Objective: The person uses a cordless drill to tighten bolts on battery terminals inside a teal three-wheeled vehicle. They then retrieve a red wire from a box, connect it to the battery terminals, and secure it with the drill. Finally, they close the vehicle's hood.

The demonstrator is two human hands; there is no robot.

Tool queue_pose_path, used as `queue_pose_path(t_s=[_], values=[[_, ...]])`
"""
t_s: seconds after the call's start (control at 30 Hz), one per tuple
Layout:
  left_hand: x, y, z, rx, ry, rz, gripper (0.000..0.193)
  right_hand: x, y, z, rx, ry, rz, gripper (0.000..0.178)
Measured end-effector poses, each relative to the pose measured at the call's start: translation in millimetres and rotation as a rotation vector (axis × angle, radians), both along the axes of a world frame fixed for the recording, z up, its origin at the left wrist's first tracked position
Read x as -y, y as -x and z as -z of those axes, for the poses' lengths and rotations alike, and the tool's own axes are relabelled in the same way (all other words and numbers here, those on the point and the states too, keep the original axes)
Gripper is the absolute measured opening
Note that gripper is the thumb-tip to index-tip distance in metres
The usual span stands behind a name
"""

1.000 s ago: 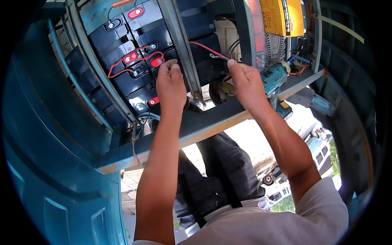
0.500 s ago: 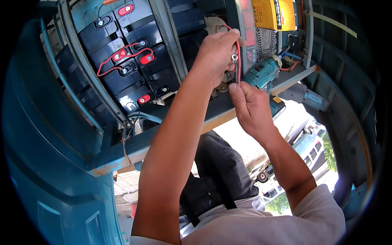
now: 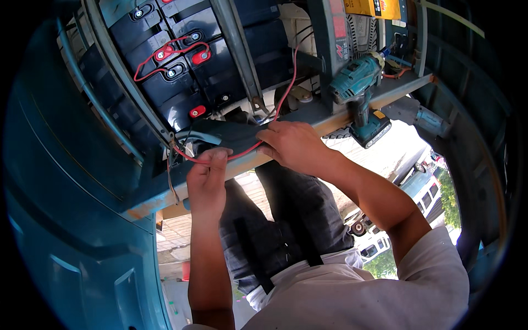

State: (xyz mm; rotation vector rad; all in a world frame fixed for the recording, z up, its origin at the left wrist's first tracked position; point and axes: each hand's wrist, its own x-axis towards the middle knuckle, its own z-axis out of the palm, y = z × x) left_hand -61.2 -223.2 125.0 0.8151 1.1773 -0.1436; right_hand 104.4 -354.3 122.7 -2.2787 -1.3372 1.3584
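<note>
One red cable [image 3: 245, 151] is drawn in a curve through the fingers of both hands: its left end reaches the foot of a metal rail, to the left of the left fingers, and whether it is fastened there cannot be told. By the left hand [image 3: 207, 179] the cable is pinched near that end, thumb and fingertips closed together on it. Beyond the left fingers, black batteries [image 3: 220, 71] are set in rows, their terminals partly covered by red caps [image 3: 198, 111] and linked by red wire. Beneath both sets of fingers, a blue beam [image 3: 151, 199] is crossed by the cable, with a slight sag seen between the hands. By the right hand [image 3: 297, 144] the cable is likewise gripped, the fingers nearly closed around it; from there it is led up and away beyond them. To the right of the right fingers, well apart from them, a teal cordless drill [image 3: 352, 80] is placed at the beam, with a yellow box [image 3: 364, 7] seen farther beyond.
</note>
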Motion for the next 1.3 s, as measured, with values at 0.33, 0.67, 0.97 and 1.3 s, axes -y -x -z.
queue_pose_path(t_s=[0.33, 0.67, 0.97, 1.3], values=[[4, -4, -10, 0.083, 0.141, -0.064, 0.025, 12, -24, -5, 0.071, -0.002, 0.288, 0.024], [0, -17, 12, -0.05, 0.175, -0.132, 0.022, 20, -31, 11, 0.288, 0.058, 0.299, 0.015], [-13, -1, 23, 0.21, 0.368, -0.582, 0.025, 19, -32, 48, 0.336, 0.148, 0.086, 0.026], [-8, -17, 6, 0.169, 0.58, -0.294, 0.031, 19, -44, 29, 0.319, 0.223, 0.113, 0.016]])
